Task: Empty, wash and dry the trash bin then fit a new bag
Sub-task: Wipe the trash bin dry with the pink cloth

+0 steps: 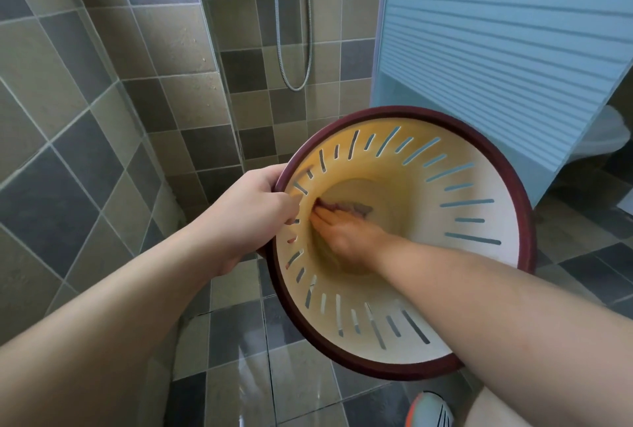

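A round cream trash bin (472,255) with slotted walls and a dark red rim is tilted with its mouth toward me, held up above the tiled floor. My left hand (255,202) grips the rim on the bin's left side, fingers curled over the edge. My right hand (346,233) reaches deep inside the bin, fingers fairly straight, and presses a purplish cloth (346,209) against the inner wall near the bottom. Part of the cloth lies hidden under my fingers.
Tiled shower walls stand at left and behind, with a metal shower hose (294,50) hanging down. A blue ribbed panel (496,50) stands at right, a white toilet (613,135) behind it. The floor tiles look wet. My shoe (430,409) shows at the bottom.
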